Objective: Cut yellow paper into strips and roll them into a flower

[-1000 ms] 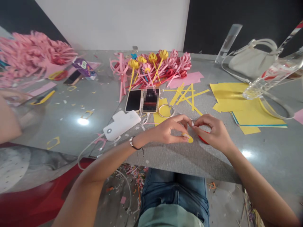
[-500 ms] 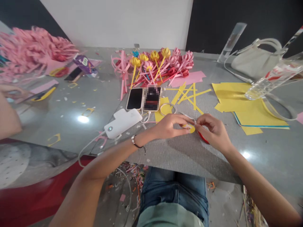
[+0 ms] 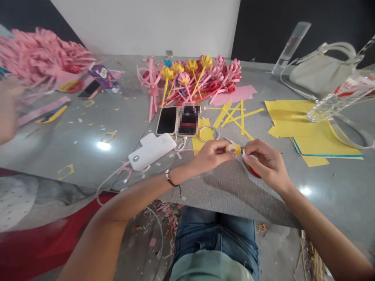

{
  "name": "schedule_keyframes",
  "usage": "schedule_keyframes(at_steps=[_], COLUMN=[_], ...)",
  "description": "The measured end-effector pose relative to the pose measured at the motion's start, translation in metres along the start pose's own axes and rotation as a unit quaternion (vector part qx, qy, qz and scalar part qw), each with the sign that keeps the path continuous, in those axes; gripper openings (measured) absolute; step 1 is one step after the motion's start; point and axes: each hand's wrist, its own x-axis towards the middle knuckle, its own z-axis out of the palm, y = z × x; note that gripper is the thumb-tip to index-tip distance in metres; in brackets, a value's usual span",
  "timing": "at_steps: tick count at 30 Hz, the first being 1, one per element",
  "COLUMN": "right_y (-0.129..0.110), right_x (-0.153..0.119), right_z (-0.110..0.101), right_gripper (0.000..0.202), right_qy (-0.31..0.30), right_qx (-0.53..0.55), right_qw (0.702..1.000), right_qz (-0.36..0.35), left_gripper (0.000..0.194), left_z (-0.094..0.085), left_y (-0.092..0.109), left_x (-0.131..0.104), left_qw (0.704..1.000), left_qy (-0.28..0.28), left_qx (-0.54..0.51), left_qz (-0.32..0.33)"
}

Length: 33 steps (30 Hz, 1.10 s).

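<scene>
Between the thumb and fingers of my left hand (image 3: 212,155) is a small yellow paper disc (image 3: 229,148) with a white patch on its face. Just to its right, my right hand (image 3: 265,162) pinches a tiny white scrap (image 3: 244,153), perhaps tape or its backing. A small gap shows between disc and scrap. Red scissor-like handles (image 3: 254,171) lie on the table beneath my right hand, mostly covered by it. Behind the hands are a ring-shaped roll (image 3: 209,134) on yellow paper and several loose yellow strips (image 3: 242,117).
Two phones (image 3: 166,121) and a white power bank (image 3: 152,151) with cables lie left of centre. Pink, red and yellow paper flowers (image 3: 191,78) are heaped behind. Yellow sheets (image 3: 288,117), a clear bottle (image 3: 331,101) and a white handbag (image 3: 318,74) are at right. A co-worker's blurred arm (image 3: 6,113) is far left.
My hands have drawn slightly apart, and the yellow disc has tilted up to show more of its face. At the far left, the co-worker's hand has lifted off the pink paper.
</scene>
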Motion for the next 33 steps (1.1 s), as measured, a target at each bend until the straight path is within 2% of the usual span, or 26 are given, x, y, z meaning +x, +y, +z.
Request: schedule_keyframes(at_steps=[4, 10, 18, 33], right_y=[-0.0003, -0.0027, -0.0038, 0.0044], right_x=[-0.0004, -0.0011, -0.002, -0.0013], right_z=[0.0011, 0.0014, 0.0017, 0.0027], right_gripper=[0.01, 0.009, 0.01, 0.009], right_qy=[0.013, 0.011, 0.002, -0.024], right_qx=[-0.002, 0.003, -0.001, -0.066], right_qw=[1.0, 1.0, 0.997, 0.993], right_qz=[0.005, 0.018, 0.083, 0.094], left_gripper=[0.026, 0.023, 0.026, 0.031], left_z=[0.0027, 0.0047, 0.0028, 0.007], left_y=[-0.0025, -0.0037, -0.0085, -0.0059], left_x=[0.0004, -0.0008, 0.0001, -0.0017], left_qw=[1.0, 0.999, 1.0, 0.999], left_qy=[0.016, 0.003, -0.015, 0.025], left_qx=[-0.021, -0.026, 0.004, 0.035], left_qz=[-0.007, -0.021, -0.012, 0.024])
